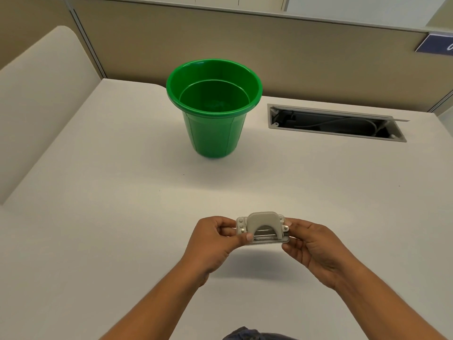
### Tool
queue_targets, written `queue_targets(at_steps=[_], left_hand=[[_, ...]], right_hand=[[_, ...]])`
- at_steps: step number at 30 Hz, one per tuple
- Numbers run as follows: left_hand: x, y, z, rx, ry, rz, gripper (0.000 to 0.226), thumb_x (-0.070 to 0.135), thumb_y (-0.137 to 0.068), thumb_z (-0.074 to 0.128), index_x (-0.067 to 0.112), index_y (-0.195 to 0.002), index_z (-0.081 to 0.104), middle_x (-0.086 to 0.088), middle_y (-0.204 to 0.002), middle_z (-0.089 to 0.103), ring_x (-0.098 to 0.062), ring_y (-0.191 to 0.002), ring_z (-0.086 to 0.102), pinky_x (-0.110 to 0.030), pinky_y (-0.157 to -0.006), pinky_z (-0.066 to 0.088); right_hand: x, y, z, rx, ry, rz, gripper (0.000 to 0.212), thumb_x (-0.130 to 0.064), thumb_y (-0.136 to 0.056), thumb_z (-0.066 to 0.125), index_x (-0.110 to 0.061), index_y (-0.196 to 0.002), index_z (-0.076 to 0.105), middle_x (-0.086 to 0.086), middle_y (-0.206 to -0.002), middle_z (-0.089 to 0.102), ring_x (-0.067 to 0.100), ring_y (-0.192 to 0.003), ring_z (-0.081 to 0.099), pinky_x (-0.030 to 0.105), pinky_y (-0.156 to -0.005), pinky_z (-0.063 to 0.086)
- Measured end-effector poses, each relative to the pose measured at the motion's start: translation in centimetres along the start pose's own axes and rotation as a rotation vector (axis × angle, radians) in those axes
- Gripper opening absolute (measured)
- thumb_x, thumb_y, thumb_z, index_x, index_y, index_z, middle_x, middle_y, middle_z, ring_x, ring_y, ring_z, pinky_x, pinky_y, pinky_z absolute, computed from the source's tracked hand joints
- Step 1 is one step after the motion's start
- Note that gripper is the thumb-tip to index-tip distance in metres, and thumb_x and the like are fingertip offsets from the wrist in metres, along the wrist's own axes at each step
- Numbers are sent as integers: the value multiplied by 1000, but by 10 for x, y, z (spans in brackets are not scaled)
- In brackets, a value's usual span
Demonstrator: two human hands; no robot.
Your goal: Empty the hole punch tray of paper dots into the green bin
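A small grey hole punch (262,227) is held between both hands, low over the white desk near its front edge. My left hand (215,241) grips its left end with thumb and fingers. My right hand (311,244) pinches its right end. The punch's underside and tray are hidden from view. A green plastic bin (213,106) stands upright on the desk well beyond the hands, its mouth open; I cannot make out any paper dots inside it.
A grey-framed cable slot (335,123) is cut into the white desk (110,192) to the right of the bin. Beige partition walls (220,40) rise behind and on the left. A blue sign (436,45) hangs at the far right.
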State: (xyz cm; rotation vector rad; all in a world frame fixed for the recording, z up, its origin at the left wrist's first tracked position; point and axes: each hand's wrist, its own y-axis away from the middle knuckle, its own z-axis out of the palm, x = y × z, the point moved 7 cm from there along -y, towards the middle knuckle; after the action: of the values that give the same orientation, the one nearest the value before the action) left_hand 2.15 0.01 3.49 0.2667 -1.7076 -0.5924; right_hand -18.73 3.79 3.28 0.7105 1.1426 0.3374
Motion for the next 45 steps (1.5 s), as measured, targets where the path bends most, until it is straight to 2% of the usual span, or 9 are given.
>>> queue_targets(at_steps=[5,9,17,21,24,26,32,37,45], left_hand=[[1,1,0,61,-116,38,41,40,-60,89,20,-92,73,2,-74,73,-9,-68,66,-23,-65,51],[5,-5,-2,113,-189,68,34,41,-63,86,23,-87,71,4,-74,73,-10,-69,66,-23,-62,49],[3,-32,3,135,-198,72,36,38,-63,87,21,-90,69,1,-84,69,-15,-78,64,-24,-64,48],[3,-52,8,156,-202,40,27,37,-62,88,22,-72,68,-12,-85,75,-19,-69,60,-31,-62,47],[0,-66,11,180,-218,17,27,36,-59,88,19,-63,68,-14,-84,75,-20,-67,58,-33,-61,46],[-3,-75,11,192,-227,-8,32,37,-58,89,12,-64,71,-10,-74,70,-20,-63,55,-32,-58,44],[-10,-85,15,208,-307,-4,38,42,-59,87,8,-69,73,-3,-65,64,-20,-59,54,-29,-55,41],[-9,-89,20,211,-390,36,35,44,-61,84,13,-65,70,1,-59,60,-19,-55,52,-25,-51,36],[-8,-86,24,262,-484,105,32,42,-68,80,15,-61,64,2,-56,58,-21,-56,54,-25,-47,33]], right_hand=[[1,-3,1,-1,94,-25,20,-12,-87,64,0,-100,73,10,-87,73,12,-62,61,23,-61,58],[-3,-3,6,-48,127,-51,23,-23,-89,62,-8,-96,77,5,-88,76,17,-75,67,34,-80,57],[-10,-26,8,8,419,-221,27,-24,-80,73,-15,-106,75,-2,-99,78,16,-100,69,27,-83,57],[-15,-45,6,56,470,-255,23,-29,-77,76,-22,-98,77,1,-96,78,14,-89,67,36,-88,55],[-20,-57,6,79,506,-283,17,-25,-77,76,-24,-94,76,-7,-80,75,-4,-63,62,21,-69,50],[-20,-67,4,90,534,-294,21,-25,-77,76,-19,-97,76,-10,-73,71,-6,-55,59,18,-65,45],[-7,-89,-8,144,640,-292,21,-34,-74,77,-18,-87,78,10,-82,75,16,-68,61,42,-77,56],[-2,-96,-14,181,670,-329,28,-35,-77,74,-17,-98,77,-7,-83,72,11,-78,63,24,-70,44],[3,-98,-17,216,726,-356,26,-38,-78,72,-15,-90,78,-4,-79,69,14,-77,62,25,-69,42]])
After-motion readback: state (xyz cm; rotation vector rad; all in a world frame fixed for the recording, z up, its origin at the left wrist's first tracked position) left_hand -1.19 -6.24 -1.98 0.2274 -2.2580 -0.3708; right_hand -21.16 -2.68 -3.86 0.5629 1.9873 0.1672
